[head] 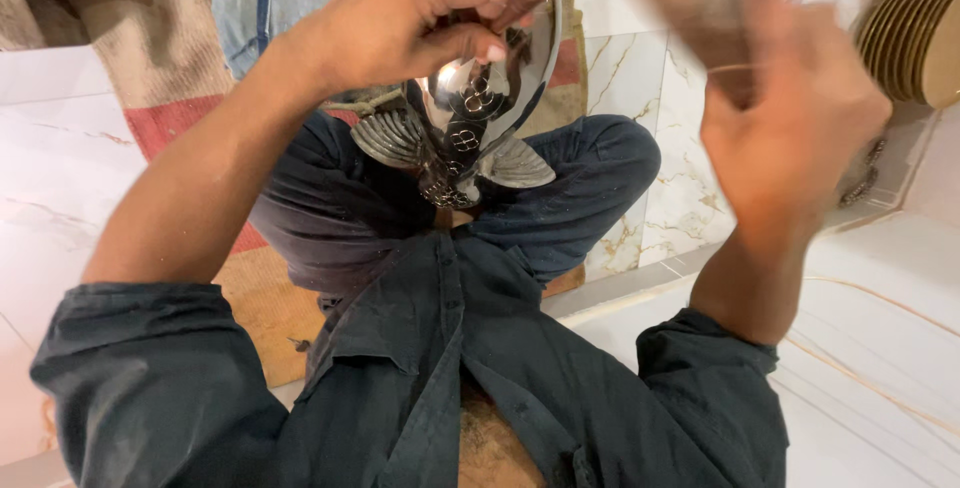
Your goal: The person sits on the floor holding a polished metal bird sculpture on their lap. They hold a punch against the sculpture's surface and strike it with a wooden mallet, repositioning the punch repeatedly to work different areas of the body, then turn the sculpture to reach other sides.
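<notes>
A shiny, silver-coloured metal piece point(478, 108) is being held up over the lap of a person who is seated cross-legged on a woven mat point(170, 118). It is being gripped at its upper rim by the left hand point(400, 23), whose fingers are being curled closed around the edge. The piece is shaped like a rounded, polished bowl with two ribbed, shell-like wings and an ornate, patterned foot below. Its surface is already being seen as mirror-bright, so the polishing is judged to be well along, though the patterned base is looking darker. The right hand point(790, 113) is being raised beside it, blurred; a dark, blurred tool point(700, 18) is apparently being clutched in it. Stacked discs point(915, 33) are being kept nearby.
</notes>
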